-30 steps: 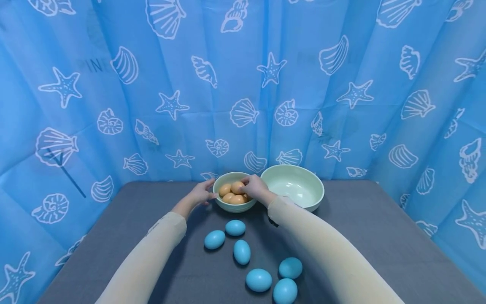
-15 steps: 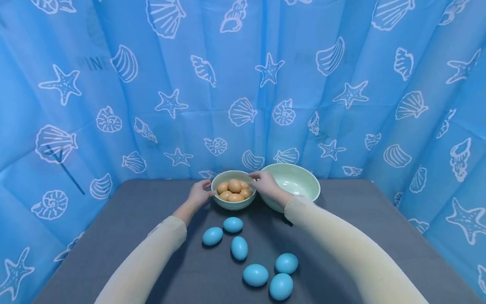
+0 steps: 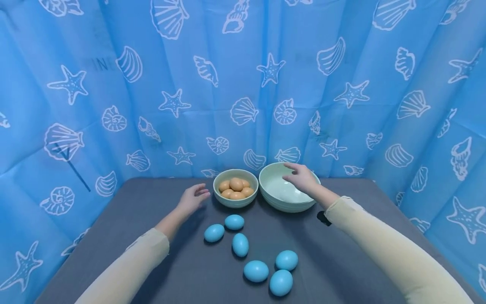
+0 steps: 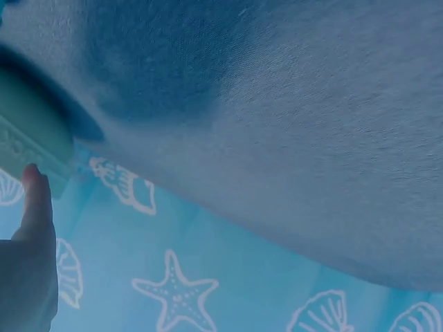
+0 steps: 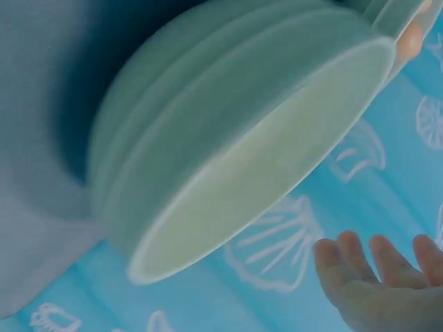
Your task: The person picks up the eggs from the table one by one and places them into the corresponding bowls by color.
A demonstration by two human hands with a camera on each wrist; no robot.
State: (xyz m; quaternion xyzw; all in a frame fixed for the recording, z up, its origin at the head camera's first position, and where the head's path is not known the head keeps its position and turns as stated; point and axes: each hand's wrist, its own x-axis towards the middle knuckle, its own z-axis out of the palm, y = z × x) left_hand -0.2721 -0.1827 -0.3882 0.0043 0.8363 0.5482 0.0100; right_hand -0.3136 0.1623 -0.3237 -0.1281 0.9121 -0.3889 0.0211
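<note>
A small pale green bowl stands at the back of the table, piled with several brown eggs. Just left of it is my left hand, fingers loosely bent and holding nothing; the left wrist view has its finger near the bowl's side. A larger pale green bowl stands close on the right, with nothing inside. Over its right part hangs my right hand, fingers relaxed and holding nothing. In the right wrist view the spread fingers show beside the large bowl's rim.
Several blue eggs lie nearer on the grey table: a group with one egg left of centre and another with an egg at the front. A blue shell-print curtain hangs right behind the table.
My right hand has let go of a brown egg in the small bowl and moved right, over the large bowl. My left hand has drawn back left from the small bowl's rim.
</note>
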